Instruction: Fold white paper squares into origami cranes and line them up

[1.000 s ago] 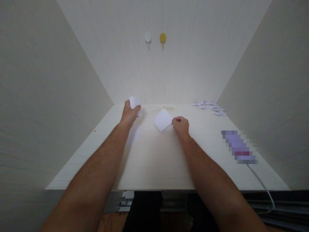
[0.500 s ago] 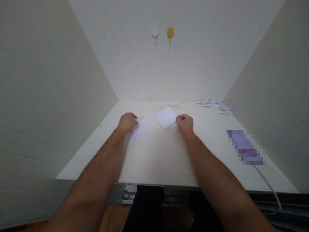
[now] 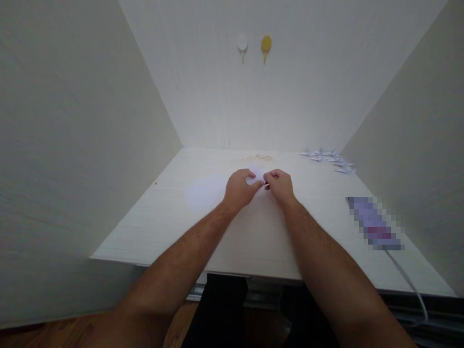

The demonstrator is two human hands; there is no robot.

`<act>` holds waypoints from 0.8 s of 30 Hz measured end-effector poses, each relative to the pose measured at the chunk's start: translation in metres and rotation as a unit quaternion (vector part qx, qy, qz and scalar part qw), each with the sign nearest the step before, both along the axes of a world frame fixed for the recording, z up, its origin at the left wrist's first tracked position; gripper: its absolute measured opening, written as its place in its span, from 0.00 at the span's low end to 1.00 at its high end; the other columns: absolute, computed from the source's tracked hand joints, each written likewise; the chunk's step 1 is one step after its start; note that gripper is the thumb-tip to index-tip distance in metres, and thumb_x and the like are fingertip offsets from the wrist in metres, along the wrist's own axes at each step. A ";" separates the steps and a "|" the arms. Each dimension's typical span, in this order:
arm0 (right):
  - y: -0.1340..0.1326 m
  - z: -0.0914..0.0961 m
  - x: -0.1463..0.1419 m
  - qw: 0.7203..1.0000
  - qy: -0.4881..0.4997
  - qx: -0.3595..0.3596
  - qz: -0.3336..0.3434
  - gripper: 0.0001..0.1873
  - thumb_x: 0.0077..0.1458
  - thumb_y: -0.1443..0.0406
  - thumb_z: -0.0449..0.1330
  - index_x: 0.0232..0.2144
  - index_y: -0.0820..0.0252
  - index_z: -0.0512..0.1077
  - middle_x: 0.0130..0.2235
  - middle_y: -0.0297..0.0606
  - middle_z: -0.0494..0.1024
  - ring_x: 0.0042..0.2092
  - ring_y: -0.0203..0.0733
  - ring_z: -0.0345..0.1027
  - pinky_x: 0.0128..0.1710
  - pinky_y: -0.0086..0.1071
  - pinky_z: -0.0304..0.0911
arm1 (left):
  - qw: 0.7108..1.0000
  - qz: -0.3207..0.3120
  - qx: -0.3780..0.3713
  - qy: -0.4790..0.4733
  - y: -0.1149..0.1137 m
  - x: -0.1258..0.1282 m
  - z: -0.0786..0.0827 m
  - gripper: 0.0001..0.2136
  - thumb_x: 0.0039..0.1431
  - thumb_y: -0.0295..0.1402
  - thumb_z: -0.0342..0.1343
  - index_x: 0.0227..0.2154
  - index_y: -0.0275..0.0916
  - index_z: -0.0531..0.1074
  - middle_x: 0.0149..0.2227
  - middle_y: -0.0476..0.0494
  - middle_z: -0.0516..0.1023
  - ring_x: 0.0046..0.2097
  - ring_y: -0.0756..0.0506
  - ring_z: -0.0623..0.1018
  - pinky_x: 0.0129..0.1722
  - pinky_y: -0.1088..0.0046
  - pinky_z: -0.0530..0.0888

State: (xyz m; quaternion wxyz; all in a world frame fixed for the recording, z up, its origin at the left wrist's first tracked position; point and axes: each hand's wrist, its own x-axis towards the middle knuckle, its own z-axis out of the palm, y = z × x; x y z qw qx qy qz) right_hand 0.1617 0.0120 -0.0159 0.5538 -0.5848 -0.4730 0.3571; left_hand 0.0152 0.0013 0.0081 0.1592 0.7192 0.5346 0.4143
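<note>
Both hands meet over the middle of the white table (image 3: 253, 237). My left hand (image 3: 239, 189) and my right hand (image 3: 280, 186) each pinch the same small white square of paper (image 3: 256, 173), which is mostly hidden behind the fingers. A little stack of white paper sheets (image 3: 205, 192) lies flat on the table to the left of my left hand, apart from it.
Several small folded paper figures (image 3: 328, 158) lie at the back right corner. A blurred-out flat device (image 3: 375, 223) with a white cable (image 3: 408, 280) rests near the right edge. Two round hooks (image 3: 254, 43) are stuck on the back wall. Walls close in on three sides.
My left hand set down the sheets it held at the left, then moved right and took hold of the square that my right hand was holding.
</note>
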 end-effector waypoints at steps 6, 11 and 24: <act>0.000 0.002 0.000 0.998 0.055 -0.002 0.039 0.07 0.43 0.63 0.63 0.24 0.61 0.70 0.19 0.31 0.72 0.20 0.34 0.66 0.21 0.28 0.66 | 0.972 0.077 -0.143 -0.169 0.019 -0.003 -0.013 0.30 0.43 0.34 0.67 0.52 0.36 0.68 0.46 0.32 0.78 0.48 0.38 0.78 0.50 0.61 0.71; 0.002 0.001 0.004 0.998 0.063 0.008 0.008 0.07 0.41 0.64 0.64 0.25 0.62 0.71 0.21 0.32 0.74 0.23 0.34 0.67 0.22 0.29 0.67 | 0.896 0.024 -0.251 -0.365 0.025 -0.005 -0.023 0.14 0.42 0.32 0.65 0.34 0.36 0.75 0.35 0.38 0.80 0.36 0.42 0.79 0.38 0.65 0.75; 0.001 0.004 0.010 0.995 0.101 -0.005 -0.002 0.09 0.42 0.63 0.66 0.26 0.60 0.71 0.25 0.33 0.75 0.26 0.36 0.69 0.21 0.28 0.67 | 0.861 0.010 -0.280 -0.424 0.021 -0.001 -0.028 0.05 0.48 0.32 0.62 0.24 0.37 0.72 0.29 0.40 0.77 0.29 0.45 0.77 0.29 0.68 0.74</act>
